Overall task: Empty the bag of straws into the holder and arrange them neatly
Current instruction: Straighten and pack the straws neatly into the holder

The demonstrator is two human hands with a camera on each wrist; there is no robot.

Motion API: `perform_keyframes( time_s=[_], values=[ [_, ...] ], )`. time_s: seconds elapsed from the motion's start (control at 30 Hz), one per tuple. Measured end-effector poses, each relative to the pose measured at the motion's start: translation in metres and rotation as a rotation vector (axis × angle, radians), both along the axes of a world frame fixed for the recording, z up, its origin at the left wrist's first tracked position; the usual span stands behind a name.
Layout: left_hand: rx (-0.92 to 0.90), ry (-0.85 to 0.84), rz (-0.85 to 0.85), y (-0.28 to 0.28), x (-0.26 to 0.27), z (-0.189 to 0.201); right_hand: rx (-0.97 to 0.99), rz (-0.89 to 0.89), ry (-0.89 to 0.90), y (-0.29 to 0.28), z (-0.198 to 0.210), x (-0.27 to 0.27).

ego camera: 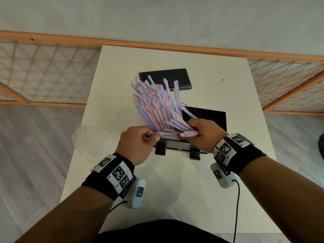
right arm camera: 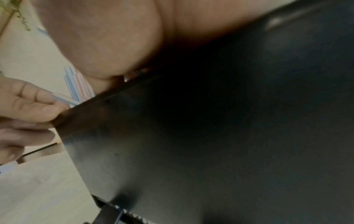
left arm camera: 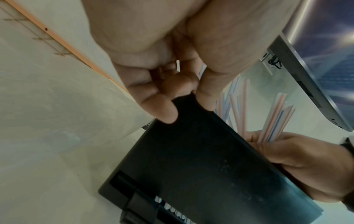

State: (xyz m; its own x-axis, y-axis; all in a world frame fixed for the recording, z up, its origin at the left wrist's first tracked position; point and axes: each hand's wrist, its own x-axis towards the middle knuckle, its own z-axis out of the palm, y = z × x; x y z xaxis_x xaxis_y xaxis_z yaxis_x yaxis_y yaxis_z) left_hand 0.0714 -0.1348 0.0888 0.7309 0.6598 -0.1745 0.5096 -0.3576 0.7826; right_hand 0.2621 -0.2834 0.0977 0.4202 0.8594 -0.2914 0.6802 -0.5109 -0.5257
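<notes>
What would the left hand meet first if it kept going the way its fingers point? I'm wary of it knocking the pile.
Probably the right hand. The left hand points right along the horizontal straws it pinches, and the right hand grips their other end above the holder. Depth is uncertain.

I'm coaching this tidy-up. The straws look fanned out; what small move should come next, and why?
Probably swing the raised far ends down toward the holder. The straws fan up to the left, with only their near ends at its opening, gripped by the left hand and right hand.
</notes>
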Motion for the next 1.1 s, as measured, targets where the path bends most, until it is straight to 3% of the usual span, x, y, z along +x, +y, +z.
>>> perform_keyframes(
  time_s=[0.2,0.33,0.43,0.57,0.63,0.73,0.93,1.1],
  values=[
    [0.099,-0.091,0.029,-0.008,0.004,0.009,0.154,-0.117,0.012,-0.006,-0.006,0.003],
    [0.087,-0.106,0.012,-0.012,0.012,0.018,0.245,-0.134,0.147,-0.006,-0.003,-0.002],
    [0.03,-0.129,0.008,-0.012,0.014,0.024,0.266,-0.166,0.181,-0.009,-0.009,-0.002],
    [-0.152,-0.318,0.043,-0.017,0.014,0.036,0.287,-0.087,0.151,-0.01,-0.002,-0.008],
    [-0.172,-0.382,0.049,-0.019,0.015,0.039,0.166,-0.009,0.081,-0.004,0.001,-0.012],
    [0.0,-0.365,-0.013,-0.022,0.018,0.037,-0.003,0.047,-0.05,0.011,-0.001,-0.019],
    [0.216,-0.381,-0.071,-0.025,0.021,0.04,0.1,-0.032,-0.116,0.036,-0.003,-0.034],
    [0.302,-0.16,-0.233,-0.024,0.027,0.023,0.006,-0.028,-0.141,0.041,0.002,-0.041]
  ],
)
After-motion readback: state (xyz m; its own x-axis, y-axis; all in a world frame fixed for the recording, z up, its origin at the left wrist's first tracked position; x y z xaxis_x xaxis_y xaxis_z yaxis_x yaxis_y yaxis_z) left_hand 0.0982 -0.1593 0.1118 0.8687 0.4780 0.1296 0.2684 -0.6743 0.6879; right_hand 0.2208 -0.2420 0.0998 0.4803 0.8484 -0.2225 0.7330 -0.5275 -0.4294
